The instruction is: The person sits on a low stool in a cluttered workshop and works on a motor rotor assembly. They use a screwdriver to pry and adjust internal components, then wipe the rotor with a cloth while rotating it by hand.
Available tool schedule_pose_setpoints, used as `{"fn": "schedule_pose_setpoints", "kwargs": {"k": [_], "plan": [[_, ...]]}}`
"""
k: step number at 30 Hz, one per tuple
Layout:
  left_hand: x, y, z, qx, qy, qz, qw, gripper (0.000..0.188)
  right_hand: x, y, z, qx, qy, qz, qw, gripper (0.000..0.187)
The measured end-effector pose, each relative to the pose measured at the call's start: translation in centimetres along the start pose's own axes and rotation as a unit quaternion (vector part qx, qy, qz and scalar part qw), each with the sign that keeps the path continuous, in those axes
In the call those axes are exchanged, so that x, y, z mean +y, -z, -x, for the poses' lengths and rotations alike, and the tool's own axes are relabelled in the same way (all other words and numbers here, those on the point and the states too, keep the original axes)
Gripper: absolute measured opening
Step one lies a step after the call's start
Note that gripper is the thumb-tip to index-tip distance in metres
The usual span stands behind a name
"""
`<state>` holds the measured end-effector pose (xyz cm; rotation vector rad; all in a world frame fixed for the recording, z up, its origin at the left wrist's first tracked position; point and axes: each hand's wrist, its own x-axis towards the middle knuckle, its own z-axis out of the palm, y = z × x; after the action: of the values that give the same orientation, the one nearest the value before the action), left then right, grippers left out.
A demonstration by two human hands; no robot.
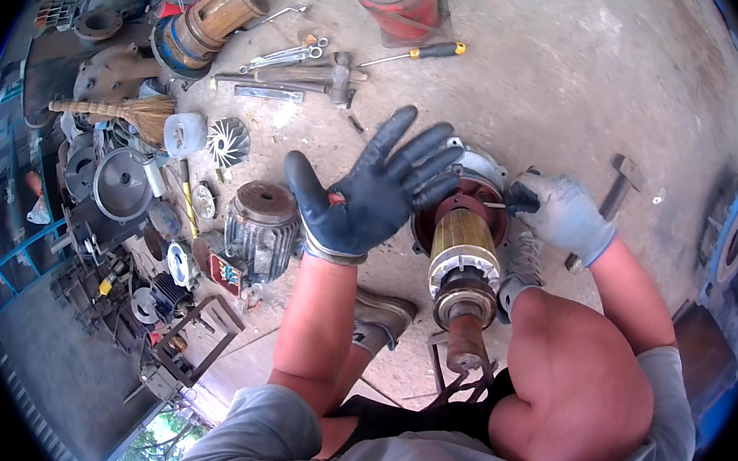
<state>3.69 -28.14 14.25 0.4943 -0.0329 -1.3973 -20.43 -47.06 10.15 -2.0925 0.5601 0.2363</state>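
Observation:
My left hand (364, 182), in a black-coated glove, is held up with its palm showing and fingers spread; a small reddish patch, torn glove or a bit of something, marks the palm. My right hand (561, 209), in a pale glove with dark fingertips, is closed beside the dark red motor housing (426, 226). A thin light piece juts from its fingertips toward the housing; its kind is unclear. A motor rotor (463, 242) with yellowish windings, a finned ring, a bearing (465, 303) and a rusty shaft end (466, 346) sits in the housing, between my legs.
A finned motor body (261, 231) stands left of my left arm. A hammer (619, 194) lies at right. Farther off are a screwdriver (426, 53), a red container (399, 8), another hammer (340, 79) and wrenches (292, 54). Motor parts and a broom (144, 111) crowd the left.

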Motion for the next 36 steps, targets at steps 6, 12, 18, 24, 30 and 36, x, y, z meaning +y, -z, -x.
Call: {"fn": "schedule_pose_setpoints", "kwargs": {"k": [6, 12, 18, 24, 30, 36], "plan": [[-4.4, 6.4, -2.3, 0.044, -0.012, -0.569, 0.821, 0.050, 1.0, -2.2, 1.0, 0.043, -0.015, 0.015, 0.999, 0.027], [-4.9, 6.6, -4.5, -0.048, 0.047, -0.682, 0.728, 0.046, 1.9, -0.6, -0.8, -0.013, -0.013, -0.009, 1.000, 0.032], [-6.0, 7.6, -4.6, -0.045, -0.005, -0.728, 0.685, 0.054, 2.5, -1.8, 0.8, 0.018, -0.036, 0.016, 0.999, 0.034], [-5.3, 7.7, -5.7, -0.032, 0.137, -0.731, 0.668, 0.059, 7.5, -2.1, 3.6, 0.192, -0.024, 0.093, 0.977, 0.047], [-5.9, 7.4, -6.1, 0.010, 0.158, -0.739, 0.655, 0.071, 10.4, -3.7, -0.9, 0.313, -0.183, -0.207, 0.909, 0.068], [-7.9, 10.5, -4.5, 0.146, -0.072, -0.569, 0.806, 0.079, 1.5, -2.4, -14.0, 0.058, -0.021, -0.119, 0.991, 0.044]]}}
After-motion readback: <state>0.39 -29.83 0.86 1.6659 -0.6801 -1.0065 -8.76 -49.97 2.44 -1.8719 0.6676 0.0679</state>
